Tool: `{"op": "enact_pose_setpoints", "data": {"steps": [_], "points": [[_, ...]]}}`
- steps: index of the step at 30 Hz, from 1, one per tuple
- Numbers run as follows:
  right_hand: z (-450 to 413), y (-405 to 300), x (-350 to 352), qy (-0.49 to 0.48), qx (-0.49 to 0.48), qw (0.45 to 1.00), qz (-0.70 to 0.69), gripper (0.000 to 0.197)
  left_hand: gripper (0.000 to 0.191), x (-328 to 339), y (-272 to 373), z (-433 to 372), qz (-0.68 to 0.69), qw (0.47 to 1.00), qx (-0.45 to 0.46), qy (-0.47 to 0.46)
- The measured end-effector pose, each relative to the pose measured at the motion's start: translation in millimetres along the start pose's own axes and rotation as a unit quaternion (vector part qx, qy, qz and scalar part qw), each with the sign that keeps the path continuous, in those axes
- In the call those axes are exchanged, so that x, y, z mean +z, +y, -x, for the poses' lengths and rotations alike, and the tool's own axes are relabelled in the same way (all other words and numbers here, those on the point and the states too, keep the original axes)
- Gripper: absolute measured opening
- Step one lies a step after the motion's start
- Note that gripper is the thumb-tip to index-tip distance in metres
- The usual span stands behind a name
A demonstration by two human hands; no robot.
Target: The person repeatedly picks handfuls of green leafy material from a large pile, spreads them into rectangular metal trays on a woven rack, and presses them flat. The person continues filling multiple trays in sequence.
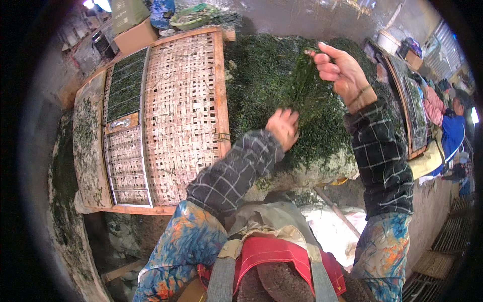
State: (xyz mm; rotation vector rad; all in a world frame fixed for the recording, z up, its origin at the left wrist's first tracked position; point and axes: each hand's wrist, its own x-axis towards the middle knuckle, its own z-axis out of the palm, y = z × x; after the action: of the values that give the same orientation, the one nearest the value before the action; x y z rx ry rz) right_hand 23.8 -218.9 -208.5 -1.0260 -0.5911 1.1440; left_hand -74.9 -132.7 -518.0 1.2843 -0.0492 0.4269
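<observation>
A hank of dark green plant strands (302,77) hangs in a drawn-out bunch from my right hand (341,71), pinched between thumb and fingers. My left hand (283,129), blurred, is at the lower end of that bunch. I cannot tell whether its fingers grip any strands. Beneath both hands spreads a thick layer of chopped-looking green plant matter (256,81) on a pale, rough-edged slab (320,170). Left of it lies a woven strip mat (181,94) in a wooden frame, with green scraps on it.
On the mat, a metal grid frame (143,109) has green matter in its far part and a wooden block with a metal handle (122,122). A cardboard box (136,36) and a green basin (192,18) stand behind. At right are another framed mat (403,109) and a person in blue (453,132).
</observation>
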Motion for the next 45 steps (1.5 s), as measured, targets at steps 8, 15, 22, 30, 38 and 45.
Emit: {"op": "enact_pose_setpoints", "data": {"steps": [8, 15, 22, 30, 38, 45], "points": [[-26.0, -75.7, 21.3, -0.115, -0.089, 0.989, -0.032, 0.021, 0.033, -52.1, -73.0, 75.9, 0.427, 0.899, -0.090, 0.043], [-32.2, -164.8, 21.5, -0.049, -0.222, 0.973, 0.025, 0.019, 0.040, -106.1, -120.3, 110.8, 0.483, 0.853, 0.081, -0.181], [-23.1, -221.2, 35.4, -0.045, -0.303, 0.951, 0.040, 0.018, 0.052, -91.9, -2.2, 71.0, -0.472, 0.814, -0.265, -0.212], [-37.4, -151.6, 18.6, -0.040, -0.253, 0.967, -0.001, 0.019, 0.033, -33.9, 265.7, -33.0, -0.452, 0.892, -0.017, 0.017], [-25.9, -116.5, 6.2, -0.060, -0.216, 0.974, -0.037, 0.023, 0.010, 57.1, 201.3, -31.2, -0.449, 0.875, -0.066, -0.170], [8.7, -6.5, -15.0, 0.119, -0.088, 0.964, 0.221, 0.027, 0.040, 46.7, 243.0, -46.7, -0.615, 0.767, 0.162, -0.080]]}}
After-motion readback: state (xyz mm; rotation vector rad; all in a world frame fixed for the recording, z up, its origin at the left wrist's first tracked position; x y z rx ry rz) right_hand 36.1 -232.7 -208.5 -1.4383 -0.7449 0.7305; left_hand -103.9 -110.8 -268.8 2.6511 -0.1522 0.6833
